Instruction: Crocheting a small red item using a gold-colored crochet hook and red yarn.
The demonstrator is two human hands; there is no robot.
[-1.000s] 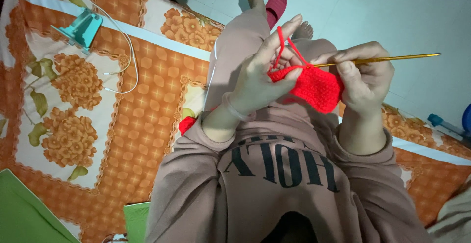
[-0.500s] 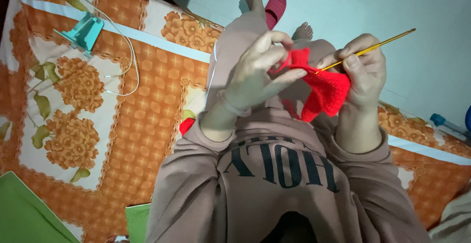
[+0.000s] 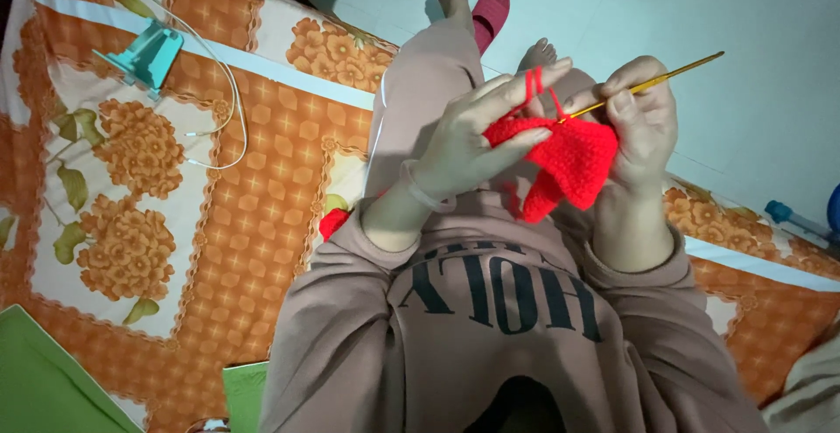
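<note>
My left hand (image 3: 477, 131) pinches the top edge of a red crocheted piece (image 3: 569, 164), and a strand of red yarn (image 3: 535, 83) runs over its forefinger. My right hand (image 3: 643, 118) grips a thin golden crochet hook (image 3: 678, 71), whose tip goes into the red piece and whose handle points up to the right. The work hangs above my lap between both hands. A red yarn ball (image 3: 334, 221) peeks out beside my left elbow.
I sit on an orange flowered bedsheet (image 3: 175, 197). A teal stand (image 3: 144, 55) with a white cable (image 3: 229, 105) lies at the upper left. A green item (image 3: 44, 389) sits at the lower left. A red slipper (image 3: 490, 15) rests on the pale floor by my feet.
The hook's handle has tilted up from level to a slant. The red piece has dropped a little and hangs lower between my hands.
</note>
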